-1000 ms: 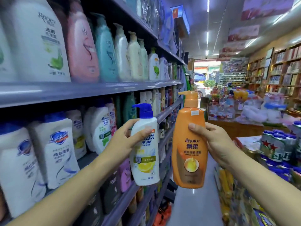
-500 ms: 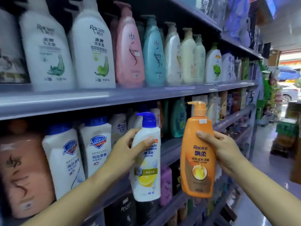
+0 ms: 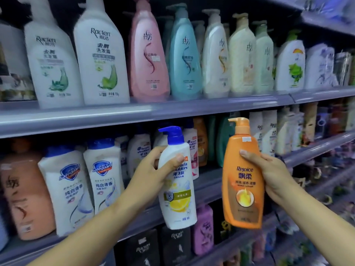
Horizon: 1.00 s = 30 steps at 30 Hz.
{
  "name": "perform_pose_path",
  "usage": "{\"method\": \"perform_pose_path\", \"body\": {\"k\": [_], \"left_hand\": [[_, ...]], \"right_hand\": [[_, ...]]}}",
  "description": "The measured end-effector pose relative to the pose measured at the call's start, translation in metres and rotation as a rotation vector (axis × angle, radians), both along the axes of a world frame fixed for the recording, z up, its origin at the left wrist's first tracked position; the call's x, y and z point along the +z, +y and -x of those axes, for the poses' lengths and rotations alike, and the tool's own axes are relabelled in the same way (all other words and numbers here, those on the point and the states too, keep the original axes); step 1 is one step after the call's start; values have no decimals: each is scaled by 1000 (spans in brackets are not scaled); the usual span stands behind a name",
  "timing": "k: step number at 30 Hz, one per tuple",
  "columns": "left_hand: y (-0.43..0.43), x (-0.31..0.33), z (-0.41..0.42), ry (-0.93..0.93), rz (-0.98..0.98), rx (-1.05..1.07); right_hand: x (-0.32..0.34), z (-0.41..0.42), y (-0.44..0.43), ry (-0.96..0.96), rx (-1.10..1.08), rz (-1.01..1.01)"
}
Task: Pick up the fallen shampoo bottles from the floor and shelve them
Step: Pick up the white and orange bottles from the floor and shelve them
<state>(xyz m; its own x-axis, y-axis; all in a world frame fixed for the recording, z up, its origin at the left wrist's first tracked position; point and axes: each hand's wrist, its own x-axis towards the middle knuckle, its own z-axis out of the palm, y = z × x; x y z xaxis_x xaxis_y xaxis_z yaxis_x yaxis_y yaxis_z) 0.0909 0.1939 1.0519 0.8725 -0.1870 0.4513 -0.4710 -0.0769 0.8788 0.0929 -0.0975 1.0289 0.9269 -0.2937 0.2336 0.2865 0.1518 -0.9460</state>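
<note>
Holding 2 bottles upright in front of the middle shelf (image 3: 207, 181): left hand (image 3: 151, 169) is gripping white shampoo bottle (image 3: 177, 189), right hand (image 3: 272, 173) is gripping orange Rejoice bottle (image 3: 243, 185), fingers wrapped around each.

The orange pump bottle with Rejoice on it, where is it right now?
The orange plastic pump bottle is held upright in the right hand, right of centre in the head view, in front of the middle shelf, beside the white blue-capped bottle in the left hand.
</note>
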Motion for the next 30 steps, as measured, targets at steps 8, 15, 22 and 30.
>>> {"method": "perform_pose_path", "body": {"k": [8,15,22,30], "left_hand": [[-17,10,-5,-24,-33,105],[11,17,9,-95,7,209],[26,15,14,-163,-146,363],[18,9,0,-141,-186,435]], "right_hand": [[-1,-23,-13,-1,31,35],[2,-32,-7,-28,98,28],[-1,-44,5,-16,108,55],[0,-48,6,-36,139,79]]}}
